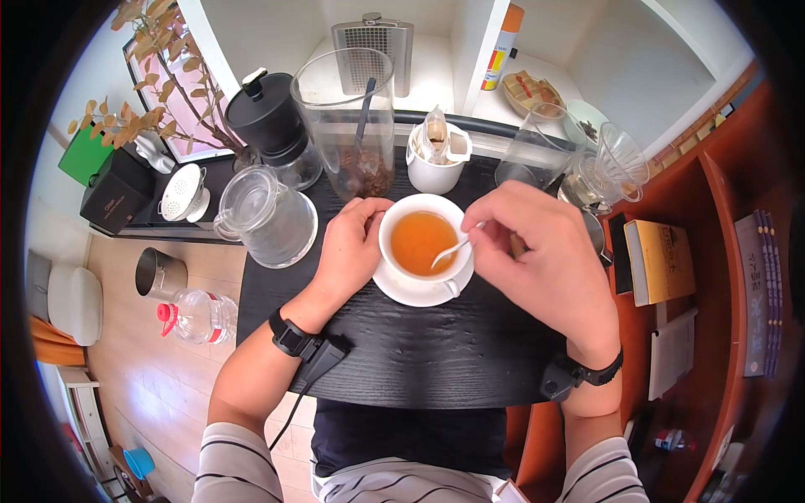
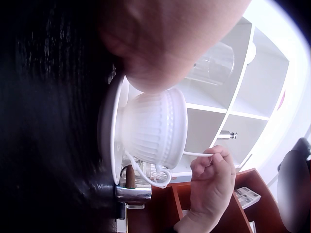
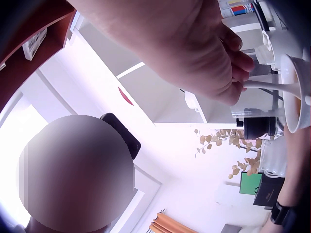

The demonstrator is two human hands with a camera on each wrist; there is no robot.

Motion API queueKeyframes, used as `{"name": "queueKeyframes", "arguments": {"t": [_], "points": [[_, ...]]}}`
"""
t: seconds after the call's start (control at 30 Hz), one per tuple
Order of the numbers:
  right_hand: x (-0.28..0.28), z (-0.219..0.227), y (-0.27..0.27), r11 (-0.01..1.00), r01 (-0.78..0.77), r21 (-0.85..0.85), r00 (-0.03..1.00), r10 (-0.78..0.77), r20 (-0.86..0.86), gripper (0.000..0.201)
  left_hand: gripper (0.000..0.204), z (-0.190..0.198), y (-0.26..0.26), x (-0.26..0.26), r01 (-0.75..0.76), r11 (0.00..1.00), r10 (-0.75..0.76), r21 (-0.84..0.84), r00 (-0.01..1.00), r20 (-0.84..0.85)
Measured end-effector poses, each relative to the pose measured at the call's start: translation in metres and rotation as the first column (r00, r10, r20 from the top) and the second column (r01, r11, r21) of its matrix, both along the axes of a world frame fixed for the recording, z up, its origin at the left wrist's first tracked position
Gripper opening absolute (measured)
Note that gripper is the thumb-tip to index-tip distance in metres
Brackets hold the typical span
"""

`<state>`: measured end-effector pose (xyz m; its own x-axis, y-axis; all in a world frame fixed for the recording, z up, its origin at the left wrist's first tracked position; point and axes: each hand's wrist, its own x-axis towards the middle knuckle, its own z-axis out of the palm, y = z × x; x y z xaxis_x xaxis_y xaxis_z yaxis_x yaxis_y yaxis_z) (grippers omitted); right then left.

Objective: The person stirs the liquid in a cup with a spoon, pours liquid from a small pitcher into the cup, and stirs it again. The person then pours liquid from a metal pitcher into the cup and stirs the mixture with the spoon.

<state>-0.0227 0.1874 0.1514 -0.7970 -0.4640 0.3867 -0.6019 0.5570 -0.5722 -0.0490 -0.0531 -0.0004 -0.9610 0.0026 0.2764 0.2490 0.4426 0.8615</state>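
A white teacup (image 1: 387, 243) of amber liquid sits on a white saucer (image 1: 411, 295), its handle toward the near right. My left hand (image 1: 350, 247) holds the cup's left side, fingers bent along the far side and thumb close to the wall; the left wrist view shows the hand against the fluted outer wall (image 2: 146, 128). Between the thumb and fingers of my right hand (image 1: 541, 260), above the cup's right rim, is the handle of a white spoon (image 1: 449, 253). The spoon slants down into the liquid. In the right wrist view the spoon (image 3: 272, 86) crosses the rim.
Behind the cup stand a tall glass jar (image 1: 345, 126), a white mug with a drip bag (image 1: 436, 163) and a clear glass (image 1: 537, 147). A glass pitcher (image 1: 268, 218) and a black grinder (image 1: 264, 113) are at left, a glass dripper (image 1: 619, 163) at right. Books (image 1: 658, 260) fill the right shelf.
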Motion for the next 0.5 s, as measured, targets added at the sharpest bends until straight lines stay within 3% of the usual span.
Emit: {"name": "queueKeyframes", "arguments": {"t": [0.1,0.23,0.3,0.5], "points": [[-0.001,-0.009,-0.007,0.995,-0.087,-0.044,0.995,0.089,0.048,0.008,0.018,-0.002,-0.001,-0.001,0.000,1.000,0.000,-0.006,1.000,-0.001],[-0.006,-0.023,-0.014,0.988,-0.106,-0.114,0.990,0.094,-0.109,0.010,0.018,-0.002,0.000,0.000,-0.003,1.000,0.003,-0.002,1.000,-0.009],[-0.009,-0.025,-0.014,0.991,-0.033,-0.133,0.972,0.001,-0.234,0.012,0.018,-0.002,0.000,0.000,-0.006,1.000,0.006,-0.004,1.000,-0.008],[-0.002,-0.007,-0.002,0.995,0.093,-0.023,0.979,-0.096,-0.182,0.010,0.018,-0.001,-0.001,0.000,-0.007,1.000,0.007,-0.009,1.000,-0.008]]}}
